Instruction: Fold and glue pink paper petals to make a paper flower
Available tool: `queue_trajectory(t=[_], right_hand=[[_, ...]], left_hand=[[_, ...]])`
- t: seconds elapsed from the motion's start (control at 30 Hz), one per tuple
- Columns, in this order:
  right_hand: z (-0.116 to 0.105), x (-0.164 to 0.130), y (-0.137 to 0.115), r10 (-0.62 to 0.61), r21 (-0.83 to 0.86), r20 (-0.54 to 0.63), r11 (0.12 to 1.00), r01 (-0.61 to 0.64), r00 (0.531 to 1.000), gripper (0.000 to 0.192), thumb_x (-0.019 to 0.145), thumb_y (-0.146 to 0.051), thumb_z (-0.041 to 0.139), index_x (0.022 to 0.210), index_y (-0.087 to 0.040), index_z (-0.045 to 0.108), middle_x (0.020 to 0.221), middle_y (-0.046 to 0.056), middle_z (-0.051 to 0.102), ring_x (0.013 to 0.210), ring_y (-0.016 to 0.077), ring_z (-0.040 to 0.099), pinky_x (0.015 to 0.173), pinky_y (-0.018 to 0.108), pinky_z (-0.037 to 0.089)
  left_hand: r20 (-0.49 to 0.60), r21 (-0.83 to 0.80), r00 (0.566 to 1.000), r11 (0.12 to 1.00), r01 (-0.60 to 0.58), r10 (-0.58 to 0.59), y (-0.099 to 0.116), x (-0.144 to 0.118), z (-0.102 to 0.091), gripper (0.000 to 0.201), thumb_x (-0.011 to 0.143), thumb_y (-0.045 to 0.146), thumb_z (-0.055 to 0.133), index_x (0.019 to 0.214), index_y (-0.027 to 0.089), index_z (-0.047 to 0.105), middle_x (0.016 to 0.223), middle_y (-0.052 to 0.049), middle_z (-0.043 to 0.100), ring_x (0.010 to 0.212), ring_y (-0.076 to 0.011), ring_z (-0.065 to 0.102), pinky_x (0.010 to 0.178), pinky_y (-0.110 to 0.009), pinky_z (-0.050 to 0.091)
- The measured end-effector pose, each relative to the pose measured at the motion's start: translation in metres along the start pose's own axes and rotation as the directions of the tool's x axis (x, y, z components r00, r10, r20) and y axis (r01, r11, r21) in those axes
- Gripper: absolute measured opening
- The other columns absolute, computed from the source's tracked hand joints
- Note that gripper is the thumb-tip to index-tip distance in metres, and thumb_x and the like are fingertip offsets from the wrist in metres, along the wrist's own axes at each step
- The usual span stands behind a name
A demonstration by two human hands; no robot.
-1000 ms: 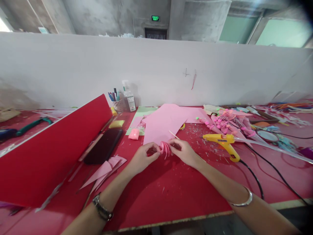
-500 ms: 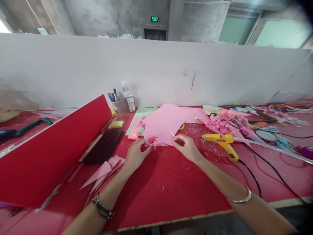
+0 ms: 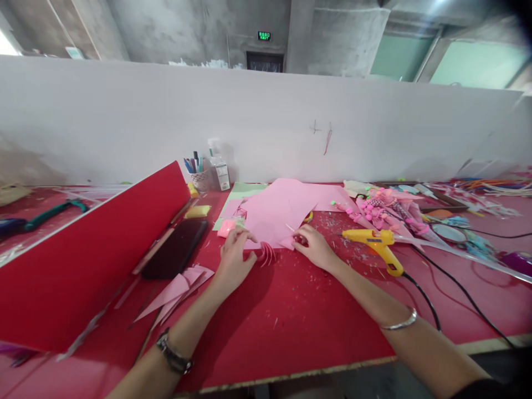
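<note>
My left hand (image 3: 236, 260) has its thumb and fingers apart, with the fingertips beside a soft pink clay packet (image 3: 226, 227). Next to the left thumb, a bunch of curled pink strips (image 3: 268, 254) lies at the front edge of the pink paper sheet (image 3: 282, 208). My right hand (image 3: 313, 247) pinches a thin white stick (image 3: 290, 227) between thumb and fingers, over the sheet's right front corner. A small pink folded piece (image 3: 286, 244) shows by the right fingertips; whether they touch it, I cannot tell.
A yellow hot glue gun (image 3: 376, 244) with a black cord lies right of my right hand. Behind it are pink wrapped bundles (image 3: 386, 208). A black phone (image 3: 174, 249), pink paper cones (image 3: 183, 288) and a tilted red board (image 3: 95, 260) are on the left.
My left hand has let go of the curled pink strips, and its fingers have opened toward the clay packet. The right hand stays nearly in place with the stick.
</note>
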State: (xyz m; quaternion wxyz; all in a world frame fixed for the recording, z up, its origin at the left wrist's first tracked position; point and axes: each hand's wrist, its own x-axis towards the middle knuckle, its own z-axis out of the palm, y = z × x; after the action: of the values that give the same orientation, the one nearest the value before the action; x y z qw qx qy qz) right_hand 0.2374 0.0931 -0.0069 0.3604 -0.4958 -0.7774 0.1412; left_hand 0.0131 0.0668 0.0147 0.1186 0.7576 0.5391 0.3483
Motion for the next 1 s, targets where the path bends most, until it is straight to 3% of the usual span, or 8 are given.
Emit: queue_trajectory(t=[0.1, 0.2, 0.33, 0.43, 0.53, 0.63, 0.83, 1.0], right_hand=[[-0.001, 0.001, -0.002, -0.011, -0.016, 0.0, 1.0, 0.011, 1.0, 0.005, 0.071, -0.018, 0.054, 0.066, -0.017, 0.055, 0.067, 0.0, 0.049, 0.056, 0.0107, 0.046, 0.053, 0.022, 0.037], [-0.005, -0.001, -0.011, -0.024, -0.026, -0.048, 0.999, 0.023, 0.999, 0.004, 0.072, -0.016, 0.051, 0.069, -0.018, 0.053, 0.067, 0.0, 0.05, 0.06, 0.0121, 0.047, 0.056, 0.023, 0.037], [-0.012, -0.009, -0.031, -0.187, -0.163, -0.121, 0.972, 0.167, 0.975, 0.007, 0.078, -0.018, 0.046, 0.078, -0.019, 0.054, 0.079, 0.004, 0.053, 0.071, 0.0143, 0.05, 0.062, 0.024, 0.038], [-0.015, -0.018, -0.044, -0.446, -0.351, -0.027, 0.842, 0.409, 0.895, 0.015, 0.084, -0.021, 0.042, 0.079, -0.019, 0.056, 0.08, 0.005, 0.057, 0.074, 0.015, 0.051, 0.066, 0.026, 0.038], [-0.016, -0.024, -0.053, -0.602, -0.459, 0.094, 0.68, 0.571, 0.793, 0.02, 0.086, -0.021, 0.039, 0.08, -0.02, 0.058, 0.078, 0.004, 0.059, 0.071, 0.0144, 0.051, 0.064, 0.027, 0.038], [-0.016, -0.025, -0.055, -0.644, -0.493, 0.128, 0.618, 0.612, 0.754, 0.02, 0.087, -0.02, 0.038, 0.082, -0.02, 0.058, 0.079, 0.004, 0.059, 0.07, 0.0144, 0.051, 0.062, 0.027, 0.037], [-0.017, -0.025, -0.06, -0.631, -0.448, 0.133, 0.649, 0.615, 0.764, 0.02, 0.087, -0.019, 0.037, 0.084, -0.021, 0.057, 0.08, 0.004, 0.059, 0.07, 0.0143, 0.052, 0.062, 0.028, 0.037], [-0.019, -0.028, -0.065, -0.729, -0.483, 0.152, 0.535, 0.693, 0.668, 0.019, 0.086, -0.015, 0.039, 0.087, -0.021, 0.056, 0.084, 0.004, 0.06, 0.069, 0.0132, 0.052, 0.059, 0.027, 0.036]], left_hand=[[-0.073, -0.028, 0.996, 0.998, -0.058, 0.056, 0.001, 0.001, 0.0, 0.017, 0.069, 0.012, 0.048, 0.084, 0.02, 0.05, 0.102, -0.007, 0.043, 0.106, -0.0212, 0.041, 0.089, -0.037, 0.033], [-0.088, -0.076, 0.988, 0.988, -0.134, 0.128, 0.006, 0.001, -0.004, 0.01, 0.073, 0.016, 0.048, 0.083, 0.019, 0.05, 0.095, -0.006, 0.048, 0.101, -0.0197, 0.043, 0.09, -0.035, 0.032], [0.056, -0.211, 0.977, 0.959, -0.191, 0.207, 0.021, -0.004, -0.009, 0.008, 0.078, 0.022, 0.046, 0.074, 0.018, 0.051, 0.077, -0.002, 0.055, 0.079, -0.016, 0.05, 0.075, -0.028, 0.038], [0.242, -0.38, 0.951, 0.921, -0.091, 0.194, 0.03, -0.01, -0.006, 0.017, 0.078, 0.027, 0.046, 0.068, 0.016, 0.054, 0.062, 0.001, 0.054, 0.058, -0.0112, 0.048, 0.056, -0.022, 0.037], [0.377, -0.531, 0.907, 0.846, 0.042, 0.191, 0.032, -0.013, -0.002, 0.022, 0.079, 0.032, 0.047, 0.067, 0.015, 0.054, 0.057, 0.003, 0.051, 0.046, -0.0074, 0.043, 0.046, -0.019, 0.033], [0.418, -0.596, 0.888, 0.796, 0.109, 0.191, 0.031, -0.014, 0.001, 0.024, 0.079, 0.034, 0.047, 0.065, 0.014, 0.052, 0.056, 0.004, 0.049, 0.042, -0.0052, 0.04, 0.043, -0.018, 0.032], [0.341, -0.6, 0.934, 0.789, 0.131, 0.105, 0.031, -0.012, 0.0, 0.022, 0.08, 0.035, 0.047, 0.068, 0.016, 0.049, 0.055, 0.006, 0.044, 0.046, -0.0061, 0.042, 0.047, -0.018, 0.034], [0.469, -0.636, 0.883, 0.698, 0.329, 0.011, 0.031, -0.01, 0.001, 0.037, 0.084, 0.044, 0.032, 0.071, 0.015, 0.05, 0.054, 0.003, 0.053, 0.047, -0.0102, 0.052, 0.054, -0.022, 0.04]])
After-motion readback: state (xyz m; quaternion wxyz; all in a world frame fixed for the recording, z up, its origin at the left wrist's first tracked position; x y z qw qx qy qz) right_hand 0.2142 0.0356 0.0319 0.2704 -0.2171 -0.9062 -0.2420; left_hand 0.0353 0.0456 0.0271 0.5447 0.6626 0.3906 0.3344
